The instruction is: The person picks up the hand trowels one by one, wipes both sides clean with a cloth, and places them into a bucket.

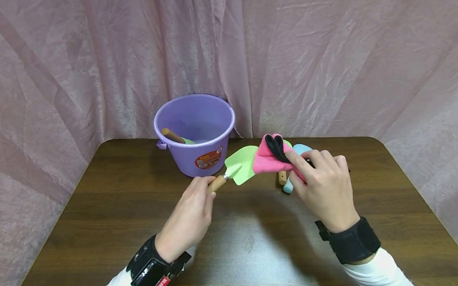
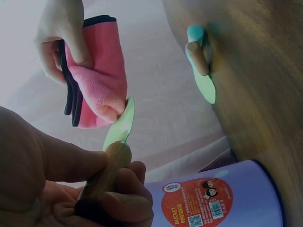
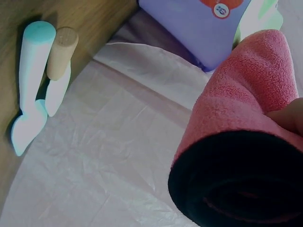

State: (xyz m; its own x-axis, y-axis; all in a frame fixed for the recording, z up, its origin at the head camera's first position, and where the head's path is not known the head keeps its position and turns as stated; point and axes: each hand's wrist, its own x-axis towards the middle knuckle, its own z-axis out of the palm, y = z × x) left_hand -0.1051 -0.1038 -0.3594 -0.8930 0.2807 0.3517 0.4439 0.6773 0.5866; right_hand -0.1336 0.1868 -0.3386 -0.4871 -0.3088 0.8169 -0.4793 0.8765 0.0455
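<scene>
My left hand grips the wooden handle of a small garden trowel with a light green blade, held above the table and pointing right. My right hand holds a folded pink cloth with black edging. The cloth lies against the tip of the trowel blade and hides it. In the left wrist view, the fingers are curled round the wooden handle, and the cloth touches the green blade.
A purple bucket stands at the back, with a wooden-handled tool leaning inside. Behind the cloth, a light blue hand tool and a green-bladed tool with a wooden handle lie together on the brown table. Pink curtains hang behind.
</scene>
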